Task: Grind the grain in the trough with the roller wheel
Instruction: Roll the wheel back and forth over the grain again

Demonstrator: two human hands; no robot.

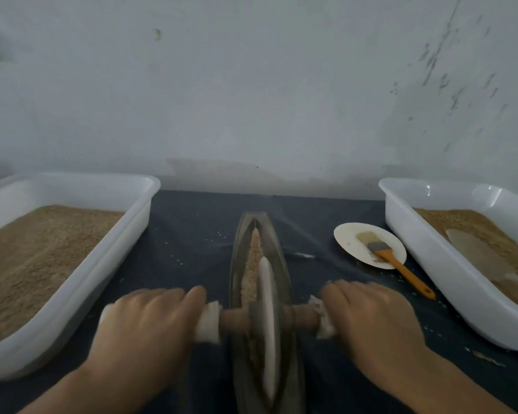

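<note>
Two hands, left hand [150, 318] and right hand [368, 315], curl around the cloth-wrapped wooden axle ends of the pale disc roller wheel [266, 309], seated at 6 o'clock in the long grey boat-shaped trough [281, 258]; grinding mid-stroke, tan grain [253, 264] piled toward 12 o'clock, so next roll likely forward with even downward pressure.

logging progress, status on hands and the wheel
Left hand and right hand grip the axle. Roller wheel sits in the trough on grain. Path unobstructed.
</note>
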